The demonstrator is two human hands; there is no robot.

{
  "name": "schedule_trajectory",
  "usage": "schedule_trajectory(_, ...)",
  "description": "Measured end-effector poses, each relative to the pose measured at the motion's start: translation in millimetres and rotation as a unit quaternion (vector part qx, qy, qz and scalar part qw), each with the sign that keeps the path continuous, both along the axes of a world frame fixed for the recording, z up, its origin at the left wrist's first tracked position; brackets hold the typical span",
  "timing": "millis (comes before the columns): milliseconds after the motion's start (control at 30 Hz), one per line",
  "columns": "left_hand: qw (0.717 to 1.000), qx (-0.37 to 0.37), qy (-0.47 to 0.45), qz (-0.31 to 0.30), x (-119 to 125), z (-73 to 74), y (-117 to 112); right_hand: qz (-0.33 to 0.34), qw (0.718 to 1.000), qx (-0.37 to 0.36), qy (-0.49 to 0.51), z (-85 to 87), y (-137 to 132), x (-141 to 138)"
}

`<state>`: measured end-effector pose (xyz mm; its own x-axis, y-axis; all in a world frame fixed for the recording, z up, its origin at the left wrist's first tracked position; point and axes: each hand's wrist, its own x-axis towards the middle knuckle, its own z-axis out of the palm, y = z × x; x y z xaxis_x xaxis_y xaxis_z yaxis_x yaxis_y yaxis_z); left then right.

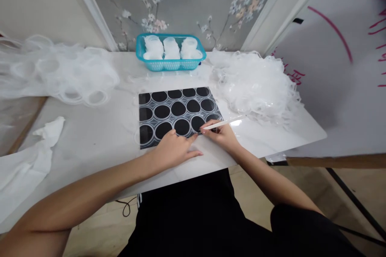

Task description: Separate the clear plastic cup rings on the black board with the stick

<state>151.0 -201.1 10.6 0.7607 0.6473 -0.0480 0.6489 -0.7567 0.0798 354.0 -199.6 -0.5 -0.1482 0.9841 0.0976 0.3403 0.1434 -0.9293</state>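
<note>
A black mat (177, 112) lies on the white table (99, 136), covered by a clear sheet with several round rings. My left hand (175, 148) rests flat on the mat's near edge with fingers stretched out, pressing the sheet. My right hand (221, 134) pinches a thin white pen-like tool (223, 123), its tip touching the sheet at the mat's near right corner.
A turquoise basket (170, 63) with stacks of clear round lids stands at the table's back. Heaps of clear plastic scraps lie to the right (256, 84) and left (60, 72). White cloth (36, 148) lies at the left. A whiteboard (331, 68) leans on the right.
</note>
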Motion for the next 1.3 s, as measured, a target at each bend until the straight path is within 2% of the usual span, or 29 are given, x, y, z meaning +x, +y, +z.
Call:
schedule_trajectory(167,1.000,-0.009,-0.019,0.000,-1,-4.9,3,0.003,1.000,0.008,-0.017,-0.4,-1,-1)
schedule_trajectory(433,1.000,-0.024,-0.013,0.004,-2,-1.3,5,-0.007,1.000,0.007,-0.004,-2.3,-3,0)
schedule_trajectory(700,0.999,-0.029,-0.032,0.008,-3,-5.1,6,-0.007,1.000,0.007,-0.017,-4.5,-2,1)
schedule_trajectory(833,0.999,-0.021,-0.030,0.005,-3,-2.7,6,-0.002,1.000,0.009,-0.024,-5.0,-2,1)
schedule_trajectory(1067,0.998,-0.051,-0.034,0.010,-1,3.7,8,0.010,0.998,0.027,-0.054,-6.9,-4,2)
schedule_trajectory(1200,0.998,-0.058,-0.029,0.021,0,5.4,10,0.019,0.990,0.094,-0.102,-7.2,-7,0)
schedule_trajectory(1300,0.996,-0.078,-0.040,0.031,1,10.0,13,0.050,0.959,0.198,-0.199,-8.3,-14,-2)
